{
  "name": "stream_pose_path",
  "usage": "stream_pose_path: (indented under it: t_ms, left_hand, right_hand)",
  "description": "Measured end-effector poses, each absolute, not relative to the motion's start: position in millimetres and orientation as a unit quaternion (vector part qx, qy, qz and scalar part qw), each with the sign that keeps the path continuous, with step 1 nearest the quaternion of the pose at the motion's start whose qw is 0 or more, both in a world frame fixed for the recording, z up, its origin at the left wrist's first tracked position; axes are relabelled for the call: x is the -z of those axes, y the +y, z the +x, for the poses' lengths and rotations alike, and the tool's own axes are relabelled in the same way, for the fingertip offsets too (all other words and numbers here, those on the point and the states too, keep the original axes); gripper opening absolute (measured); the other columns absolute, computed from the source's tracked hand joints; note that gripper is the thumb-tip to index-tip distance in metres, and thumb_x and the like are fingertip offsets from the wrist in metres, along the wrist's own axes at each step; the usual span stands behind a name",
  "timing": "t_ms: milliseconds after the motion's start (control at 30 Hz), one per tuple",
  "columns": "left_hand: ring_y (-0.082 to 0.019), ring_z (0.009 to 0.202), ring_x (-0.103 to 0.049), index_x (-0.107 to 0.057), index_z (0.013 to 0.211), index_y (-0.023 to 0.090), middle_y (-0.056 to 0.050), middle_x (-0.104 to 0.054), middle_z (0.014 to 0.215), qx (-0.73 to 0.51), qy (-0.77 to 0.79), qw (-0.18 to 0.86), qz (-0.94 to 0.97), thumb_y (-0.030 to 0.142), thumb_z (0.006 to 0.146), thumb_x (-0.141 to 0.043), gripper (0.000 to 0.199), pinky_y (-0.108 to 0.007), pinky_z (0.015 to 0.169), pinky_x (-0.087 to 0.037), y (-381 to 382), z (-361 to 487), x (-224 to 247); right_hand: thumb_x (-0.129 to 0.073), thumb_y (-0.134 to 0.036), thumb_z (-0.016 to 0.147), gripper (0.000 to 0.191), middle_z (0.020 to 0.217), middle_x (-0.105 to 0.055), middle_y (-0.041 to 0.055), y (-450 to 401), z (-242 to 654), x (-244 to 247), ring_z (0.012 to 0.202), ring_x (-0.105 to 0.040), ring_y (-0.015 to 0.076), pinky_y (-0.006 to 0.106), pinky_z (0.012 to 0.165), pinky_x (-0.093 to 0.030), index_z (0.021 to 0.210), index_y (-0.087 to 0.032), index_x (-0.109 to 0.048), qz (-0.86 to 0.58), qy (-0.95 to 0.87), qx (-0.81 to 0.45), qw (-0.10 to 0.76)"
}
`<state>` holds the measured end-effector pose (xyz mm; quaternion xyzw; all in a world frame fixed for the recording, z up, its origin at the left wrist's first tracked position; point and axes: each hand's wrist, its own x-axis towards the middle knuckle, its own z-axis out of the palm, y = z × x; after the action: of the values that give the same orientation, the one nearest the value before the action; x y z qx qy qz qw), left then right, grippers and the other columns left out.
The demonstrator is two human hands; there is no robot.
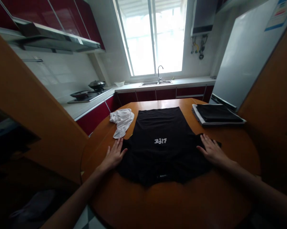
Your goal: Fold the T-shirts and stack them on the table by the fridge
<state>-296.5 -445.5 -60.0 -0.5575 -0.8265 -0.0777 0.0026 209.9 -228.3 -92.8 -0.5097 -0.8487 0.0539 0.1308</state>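
A black T-shirt [162, 127] lies spread flat on the wooden table [172, 203], its neckline towards me and its hem towards the window. White lettering shows upside down on its chest. My left hand [114, 154] rests flat on the left sleeve, fingers stretched out. On the right sleeve lies my right hand [212, 149], also flat with its fingers extended. Just beyond my left hand is a crumpled white garment [124, 120].
Folded dark and white clothes [217, 114] are stacked at the table's right. Behind are a counter with a sink [155, 83], a stove with pans [97, 84] at left and a fridge [246, 51] at right. Wooden panels flank the table.
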Motion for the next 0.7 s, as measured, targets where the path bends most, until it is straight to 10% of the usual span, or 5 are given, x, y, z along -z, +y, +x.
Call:
stream_pose_path:
  t_ms: [200, 433, 700]
  left_hand:
    - [-0.048, 0.15, -0.016, -0.028, 0.158, 0.006, -0.026, -0.02, 0.162, -0.013, -0.87, 0.016, -0.493, 0.058, 0.095, -0.035, 0.082, -0.072, 0.113, -0.017, -461.0, -286.3, 50.2]
    - [-0.023, 0.149, -0.032, -0.04, 0.152, 0.009, -0.014, -0.037, 0.16, 0.128, -0.71, 0.021, -0.692, 0.043, 0.101, -0.03, 0.062, -0.037, 0.122, -0.025, -339.5, -246.6, -0.5]
    - [-0.032, 0.154, -0.014, -0.027, 0.159, 0.016, -0.017, -0.017, 0.167, 0.03, -0.749, -0.054, -0.66, 0.057, 0.102, -0.028, 0.07, -0.055, 0.121, -0.016, -261.8, -263.7, 29.4]
  right_hand:
    - [-0.03, -0.065, 0.094, 0.088, 0.162, -0.029, 0.0231, -237.8, 226.6, 85.5, 0.152, -0.021, 0.0362, 0.055, 0.122, -0.019, 0.155, -0.002, -0.034, -0.561, -0.822, -0.04, 0.087]
    - [-0.035, -0.052, 0.101, 0.069, 0.163, -0.029, 0.0193, -185.8, 112.3, 19.7, 0.152, -0.022, 0.0306, 0.047, 0.122, -0.021, 0.153, -0.008, -0.039, -0.397, -0.906, -0.098, 0.11]
    - [-0.031, -0.055, 0.102, 0.069, 0.166, -0.017, 0.0175, -118.1, 70.2, 46.0, 0.154, -0.013, 0.0309, 0.058, 0.121, -0.016, 0.158, -0.016, -0.031, -0.378, -0.917, -0.111, 0.056]
